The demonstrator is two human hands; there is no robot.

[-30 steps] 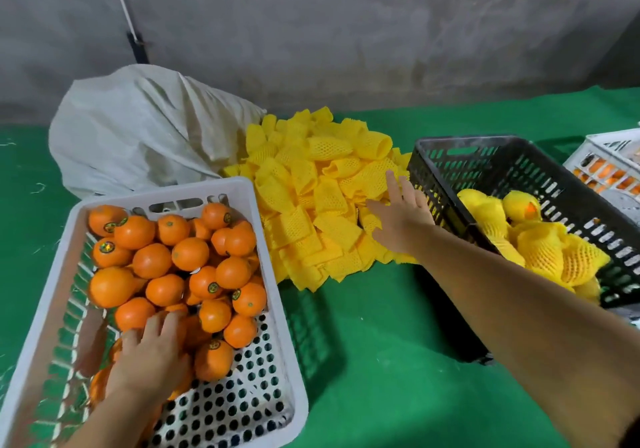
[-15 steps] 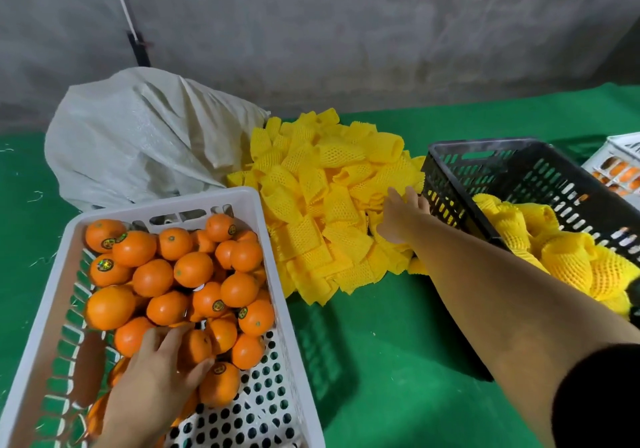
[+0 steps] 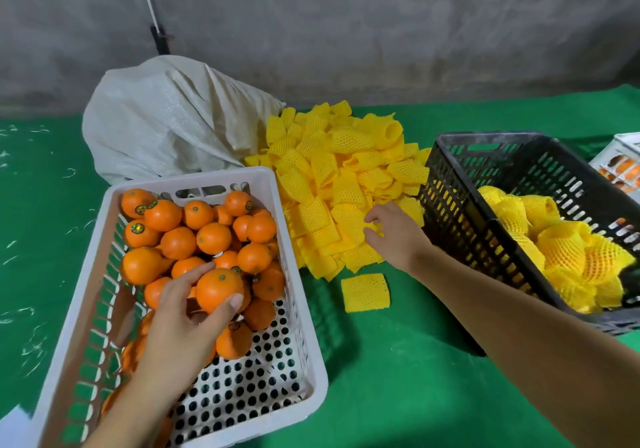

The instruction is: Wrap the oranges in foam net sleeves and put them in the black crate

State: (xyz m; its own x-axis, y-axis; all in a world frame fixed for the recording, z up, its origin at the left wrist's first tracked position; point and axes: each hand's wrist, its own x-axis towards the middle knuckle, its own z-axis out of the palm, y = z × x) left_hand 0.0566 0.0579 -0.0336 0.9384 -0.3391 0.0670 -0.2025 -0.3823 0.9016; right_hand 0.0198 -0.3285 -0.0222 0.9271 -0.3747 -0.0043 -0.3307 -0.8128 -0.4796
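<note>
Only the one head view here. Cut off at the right edge is a second white crate (image 3: 620, 160) with something orange inside, too little showing to say more. The black crate (image 3: 491, 184) runs out of frame on the right too, and how many wrapped oranges (image 3: 561, 247) it holds is hard to count, they're just a lumpy yellow heap. The right hand (image 3: 394, 236) sits on the near edge of the pile of foam net sleeves (image 3: 332, 184), fingers curled into them, pinching one as far as I can see. One loose sleeve (image 3: 365, 292) lies flat on the green cloth (image 3: 381, 378) by itself. The white crate (image 3: 277, 309) is loaded with bare oranges, some stickered. The left hand (image 3: 183, 319) grips one orange (image 3: 219, 288), glossy, fingers and thumb wrapped around it, just above the others. A pale sack (image 3: 166, 118) slumps behind.
</note>
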